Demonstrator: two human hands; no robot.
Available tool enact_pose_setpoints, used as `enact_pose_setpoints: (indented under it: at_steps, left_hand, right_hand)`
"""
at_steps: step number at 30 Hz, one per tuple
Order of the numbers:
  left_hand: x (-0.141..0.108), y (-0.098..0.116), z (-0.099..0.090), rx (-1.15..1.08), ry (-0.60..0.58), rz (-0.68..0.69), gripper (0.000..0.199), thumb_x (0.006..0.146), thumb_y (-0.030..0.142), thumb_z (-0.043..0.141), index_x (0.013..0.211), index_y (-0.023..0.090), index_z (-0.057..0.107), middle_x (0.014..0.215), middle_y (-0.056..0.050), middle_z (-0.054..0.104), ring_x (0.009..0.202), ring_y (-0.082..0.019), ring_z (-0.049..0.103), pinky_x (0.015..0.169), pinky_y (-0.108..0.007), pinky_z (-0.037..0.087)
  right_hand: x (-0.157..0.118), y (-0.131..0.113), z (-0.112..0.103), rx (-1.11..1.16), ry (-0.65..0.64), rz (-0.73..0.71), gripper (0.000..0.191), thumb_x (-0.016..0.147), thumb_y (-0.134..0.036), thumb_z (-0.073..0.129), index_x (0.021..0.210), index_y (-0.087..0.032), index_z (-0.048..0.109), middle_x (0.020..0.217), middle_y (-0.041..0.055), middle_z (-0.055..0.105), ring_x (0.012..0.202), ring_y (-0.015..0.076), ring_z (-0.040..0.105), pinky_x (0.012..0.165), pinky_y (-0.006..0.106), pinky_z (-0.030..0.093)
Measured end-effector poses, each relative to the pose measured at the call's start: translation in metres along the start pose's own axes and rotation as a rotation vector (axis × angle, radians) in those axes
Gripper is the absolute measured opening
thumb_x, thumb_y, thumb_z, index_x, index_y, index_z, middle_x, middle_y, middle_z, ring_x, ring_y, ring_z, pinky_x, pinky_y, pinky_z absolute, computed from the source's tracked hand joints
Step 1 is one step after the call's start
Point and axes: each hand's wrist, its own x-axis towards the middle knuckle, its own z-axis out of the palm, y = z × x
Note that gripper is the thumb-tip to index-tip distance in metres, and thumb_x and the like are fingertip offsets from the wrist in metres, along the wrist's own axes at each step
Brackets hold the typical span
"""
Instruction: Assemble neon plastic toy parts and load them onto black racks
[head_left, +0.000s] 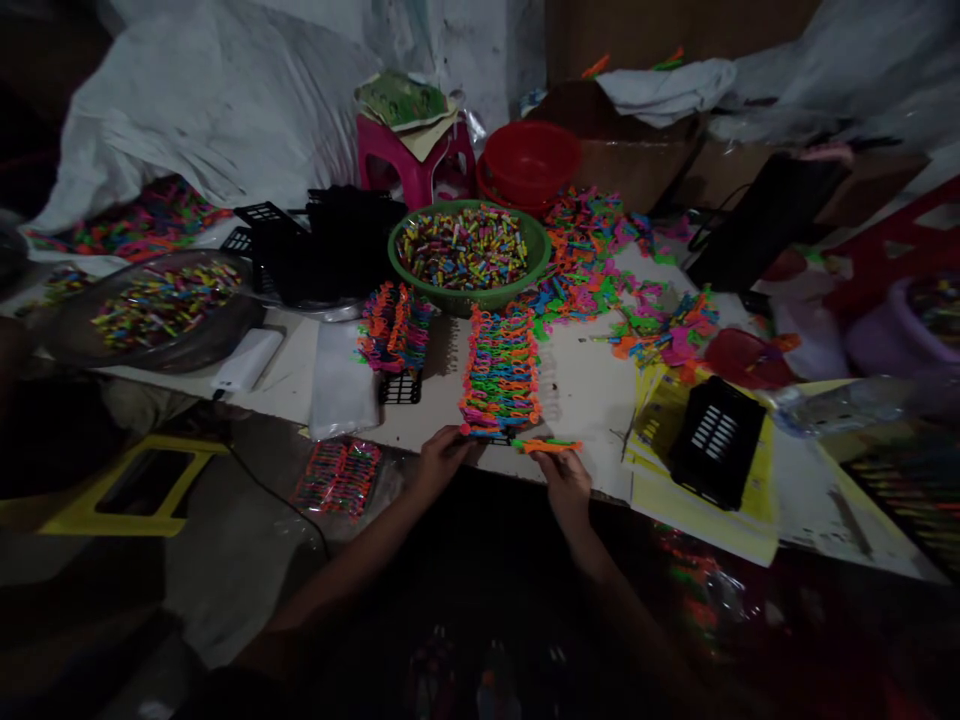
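Rows of colourful plastic pieces [501,368] stand packed on a black rack at the table's front edge, most of the rack hidden beneath them. My left hand [444,455] has its fingers closed at the rack's near left corner, by a pink and blue piece. Between the fingers of my right hand [564,474] is an orange and green piece [553,446], held level just right of the rack's near end. Left of the rows, a second bunch of pieces [395,328] sits on another black rack [400,388].
A green basin [470,296] of small coloured pieces stands behind the rows. Loose pieces [585,260] are heaped at the back right. A black tray [718,440] lies on yellow sheets [652,505]. Clear bags [345,385] lie to the left.
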Motion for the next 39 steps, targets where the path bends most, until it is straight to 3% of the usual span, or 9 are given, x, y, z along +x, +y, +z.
enact_pose_setpoints:
  at_steps: [3,7,14,18,24,30,34,39]
  left_hand:
    - [0.002,-0.006,0.008,0.012,0.034,-0.034,0.016,0.076,0.026,0.058,0.087,0.016,0.063,0.089,-0.006,0.067,0.083,-0.016,0.063,0.078,-0.029,0.05]
    - [0.001,-0.005,0.008,0.017,0.052,-0.055,0.018,0.076,0.025,0.058,0.09,0.015,0.062,0.088,-0.005,0.068,0.081,-0.015,0.064,0.077,-0.029,0.051]
    - [0.004,-0.005,0.006,0.03,0.06,-0.056,0.014,0.076,0.026,0.057,0.082,0.015,0.061,0.081,-0.005,0.066,0.076,-0.015,0.064,0.073,-0.028,0.052]
    - [0.007,-0.006,0.006,0.102,0.075,-0.011,0.012,0.075,0.025,0.058,0.082,0.016,0.061,0.077,-0.004,0.067,0.072,-0.014,0.064,0.07,-0.026,0.051]
    - [0.008,-0.004,0.002,0.148,0.076,-0.016,0.01,0.074,0.025,0.059,0.079,0.017,0.061,0.074,-0.003,0.067,0.068,-0.014,0.063,0.064,-0.025,0.05]
    - [0.007,-0.001,-0.002,0.133,0.065,-0.044,0.012,0.073,0.025,0.059,0.082,0.017,0.061,0.076,-0.003,0.067,0.069,-0.015,0.063,0.065,-0.026,0.05]
    - [0.007,-0.001,0.0,0.133,0.056,-0.049,0.011,0.074,0.025,0.058,0.081,0.017,0.061,0.076,-0.004,0.067,0.071,-0.015,0.064,0.067,-0.026,0.051]
    - [0.008,-0.002,0.003,0.114,0.063,-0.03,0.011,0.074,0.025,0.058,0.08,0.016,0.06,0.076,-0.004,0.067,0.07,-0.015,0.064,0.067,-0.026,0.051]
  right_hand:
    - [0.007,0.013,0.014,-0.055,-0.011,-0.056,0.028,0.074,-0.044,0.056,0.083,-0.018,0.063,0.084,0.0049,0.069,0.079,0.0181,0.063,0.075,0.032,0.05]
    - [0.012,0.024,0.017,-0.219,-0.015,-0.119,0.029,0.077,-0.043,0.051,0.084,-0.017,0.063,0.08,0.0051,0.068,0.075,0.0177,0.063,0.072,0.031,0.05]
    - [0.014,0.01,0.017,-0.372,-0.03,-0.235,0.023,0.079,-0.038,0.052,0.084,-0.018,0.062,0.081,0.0052,0.069,0.076,0.0172,0.064,0.074,0.029,0.05]
    - [0.015,0.005,0.022,-0.349,0.005,-0.235,0.022,0.077,-0.038,0.054,0.083,-0.018,0.061,0.08,0.0051,0.069,0.074,0.0178,0.066,0.071,0.03,0.052]
    - [0.017,0.005,0.029,-0.231,-0.032,-0.226,0.03,0.074,-0.037,0.058,0.098,-0.02,0.06,0.087,0.0045,0.07,0.076,0.018,0.067,0.071,0.032,0.055]
    - [0.016,0.009,0.029,-0.23,-0.019,-0.231,0.028,0.074,-0.035,0.058,0.096,-0.018,0.059,0.084,0.0058,0.069,0.076,0.0177,0.066,0.071,0.032,0.055]
    - [0.017,0.007,0.03,-0.33,-0.028,-0.328,0.023,0.074,-0.034,0.057,0.092,-0.019,0.059,0.082,0.0051,0.066,0.075,0.0172,0.065,0.068,0.031,0.054]
    - [0.02,0.004,0.034,-0.403,0.059,-0.386,0.014,0.073,-0.028,0.053,0.081,-0.019,0.06,0.079,0.0045,0.064,0.07,0.0158,0.061,0.065,0.029,0.052]
